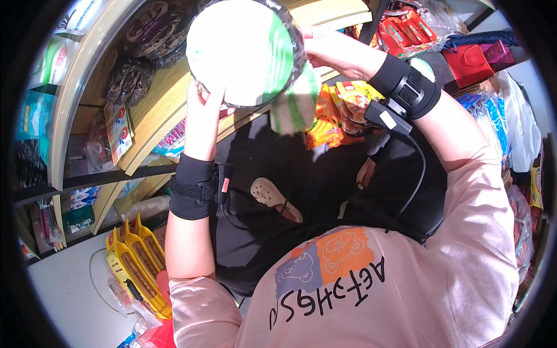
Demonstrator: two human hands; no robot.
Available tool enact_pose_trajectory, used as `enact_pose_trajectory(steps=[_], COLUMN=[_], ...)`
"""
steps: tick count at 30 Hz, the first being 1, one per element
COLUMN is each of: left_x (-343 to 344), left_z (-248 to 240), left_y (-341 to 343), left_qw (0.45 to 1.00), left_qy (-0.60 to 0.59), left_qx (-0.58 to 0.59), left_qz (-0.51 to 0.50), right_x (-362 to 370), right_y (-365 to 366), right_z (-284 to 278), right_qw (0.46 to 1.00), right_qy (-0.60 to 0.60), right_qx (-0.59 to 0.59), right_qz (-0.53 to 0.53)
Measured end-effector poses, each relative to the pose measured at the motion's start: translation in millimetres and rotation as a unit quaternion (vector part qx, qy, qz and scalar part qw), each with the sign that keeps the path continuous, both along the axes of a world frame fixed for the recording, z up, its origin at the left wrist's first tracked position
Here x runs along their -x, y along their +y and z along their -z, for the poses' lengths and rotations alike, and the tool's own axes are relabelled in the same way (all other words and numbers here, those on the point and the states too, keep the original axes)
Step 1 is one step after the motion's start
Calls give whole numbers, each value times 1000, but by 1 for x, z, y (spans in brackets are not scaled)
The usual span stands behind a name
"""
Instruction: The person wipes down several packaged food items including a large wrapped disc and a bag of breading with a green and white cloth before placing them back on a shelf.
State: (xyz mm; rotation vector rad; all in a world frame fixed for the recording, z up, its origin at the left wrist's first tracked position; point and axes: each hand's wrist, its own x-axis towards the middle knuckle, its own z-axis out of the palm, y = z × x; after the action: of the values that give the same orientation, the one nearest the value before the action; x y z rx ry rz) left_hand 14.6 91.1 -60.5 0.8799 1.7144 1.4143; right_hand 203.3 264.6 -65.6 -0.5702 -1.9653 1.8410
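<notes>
I hold up a large round white-and-green object (241,52) with a dark, shiny rim, close to the camera at the top middle. Glare washes out much of its face, so its exact kind cannot be made out. At its lower left edge my left hand (205,113) grips it, some fingers hidden behind. My right hand (333,52) holds its right edge, with the fingertips partly hidden. Just below the rim is a green-and-white striped, fuzzy-looking piece (296,107); I cannot tell whether it is attached. Black bands with cabled boxes wrap both wrists.
Curved wooden shelves (154,116) with dark plastic-wrapped goods (156,29) stand at the left. Orange and yellow snack packets (339,113) lie ahead of my knees. A red bag (467,64) and white plastic bags (519,119) are at the right. A yellow rack-like item (136,264) sits lower left.
</notes>
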Motion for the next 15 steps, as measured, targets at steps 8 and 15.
enact_pose_trajectory(steps=[8,15], left_x=[1,-3], left_z=[5,-1], left_y=[-2,1], left_qw=[991,983], left_qy=[67,-139], left_qx=[104,58], left_qz=[58,110], right_x=[5,14], right_y=[-11,-9], right_z=[4,25], right_qw=[991,986], right_qy=[-2,45], right_qx=[-128,-158], right_qz=[-27,-31])
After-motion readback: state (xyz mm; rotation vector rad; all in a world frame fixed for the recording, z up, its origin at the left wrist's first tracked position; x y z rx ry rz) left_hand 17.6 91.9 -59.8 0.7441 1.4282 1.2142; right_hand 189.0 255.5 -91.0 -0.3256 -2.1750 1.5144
